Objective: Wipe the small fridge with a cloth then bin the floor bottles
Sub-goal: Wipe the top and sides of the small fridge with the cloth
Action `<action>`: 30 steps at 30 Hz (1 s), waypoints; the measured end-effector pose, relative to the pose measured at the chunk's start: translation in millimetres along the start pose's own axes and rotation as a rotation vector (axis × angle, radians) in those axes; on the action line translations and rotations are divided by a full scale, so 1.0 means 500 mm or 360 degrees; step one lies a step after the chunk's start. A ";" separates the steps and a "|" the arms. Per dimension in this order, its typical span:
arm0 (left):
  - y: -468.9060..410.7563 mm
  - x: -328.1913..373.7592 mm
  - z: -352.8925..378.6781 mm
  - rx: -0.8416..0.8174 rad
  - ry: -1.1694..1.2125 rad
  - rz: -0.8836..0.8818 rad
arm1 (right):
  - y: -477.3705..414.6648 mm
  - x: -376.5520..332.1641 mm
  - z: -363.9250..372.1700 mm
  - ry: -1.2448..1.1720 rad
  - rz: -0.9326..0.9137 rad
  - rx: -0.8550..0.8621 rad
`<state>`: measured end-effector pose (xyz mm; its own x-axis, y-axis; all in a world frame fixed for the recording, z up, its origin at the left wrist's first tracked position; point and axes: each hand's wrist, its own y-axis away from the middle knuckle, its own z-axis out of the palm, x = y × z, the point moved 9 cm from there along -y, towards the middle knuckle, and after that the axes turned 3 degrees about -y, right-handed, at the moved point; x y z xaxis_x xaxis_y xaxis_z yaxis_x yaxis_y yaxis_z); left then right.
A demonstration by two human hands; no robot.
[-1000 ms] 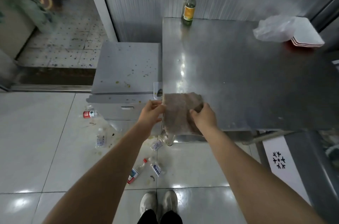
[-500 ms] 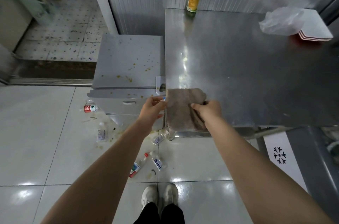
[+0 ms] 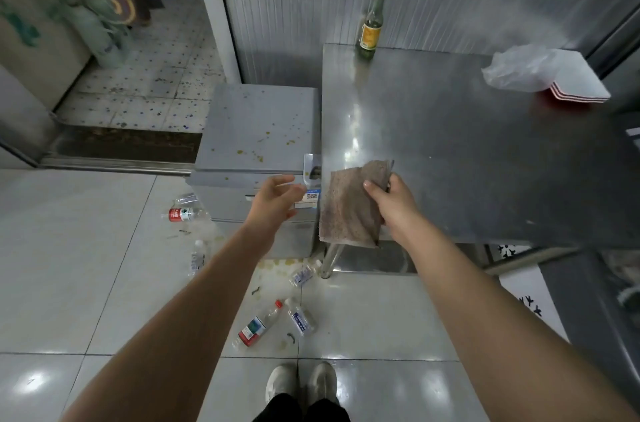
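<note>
A brown-grey cloth [image 3: 348,210] hangs from my right hand [image 3: 393,200], pinched at its upper right corner, over the front left edge of the steel table [image 3: 467,162]. My left hand [image 3: 275,198] is off the cloth, fingers apart and empty, in front of the small grey fridge [image 3: 258,131]. Yellowish spots dot the fridge top. Several plastic bottles lie on the tiled floor: a red-labelled one [image 3: 183,214] left of the fridge, a clear one [image 3: 198,259] below it, a red-capped one [image 3: 258,326] and two small blue-labelled ones [image 3: 301,319] [image 3: 304,274] near my feet.
A green glass bottle [image 3: 371,23] stands at the table's back left corner. A crumpled plastic bag [image 3: 516,67] lies on stacked white plates [image 3: 578,86] at the back right. A doorway with a dark threshold [image 3: 124,148] opens at the left. Spill marks stain the floor by the table leg [image 3: 329,259].
My left hand has let go of the cloth and moved left toward the fridge. My right hand alone holds the cloth, which now hangs from one corner.
</note>
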<state>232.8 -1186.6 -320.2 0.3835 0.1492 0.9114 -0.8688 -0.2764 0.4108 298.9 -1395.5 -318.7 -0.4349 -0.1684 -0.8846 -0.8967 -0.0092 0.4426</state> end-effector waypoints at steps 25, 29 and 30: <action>0.173 0.192 -0.498 -0.0227 -0.0054 0.0341 | 0.324 -0.081 0.443 -0.0632 -0.0039 0.0118; 0.168 0.207 -0.565 -0.0266 -0.0077 0.0353 | 0.343 -0.103 0.514 -0.0685 -0.0053 0.0143; 0.162 0.206 -0.578 -0.0274 -0.0074 0.0339 | 0.338 -0.105 0.526 -0.0695 -0.0052 0.0166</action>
<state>111.7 -919.3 -199.7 0.1970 0.0600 0.9786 -0.9703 -0.1308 0.2034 148.7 -1129.2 -236.0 -0.3802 0.2626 -0.8869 -0.9044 0.0954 0.4160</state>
